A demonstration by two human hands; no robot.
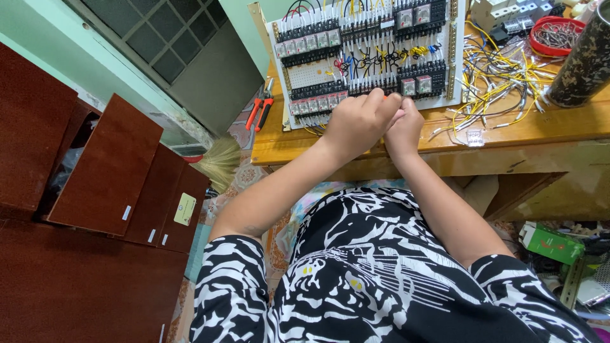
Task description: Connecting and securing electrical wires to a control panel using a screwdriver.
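A white control panel (365, 54), fitted with rows of relays, black terminal blocks and coloured wires, lies on a wooden workbench (318, 149). Both my hands are curled together at the panel's near edge. My left hand (359, 121) is closed, and a small orange tip of a tool (384, 97) shows above its fingers. Pressed against it, my right hand (405, 127) has its fingers folded inward. What it holds is hidden.
Orange-handled pliers (259, 111) lie left of the panel. To its right are loose yellow and white wires (502, 70), a red bowl of metal parts (556, 35), a camouflage cylinder (581, 60) and a small clear part (474, 136). Brown cabinets (108, 171) and a broom (219, 162) stand left.
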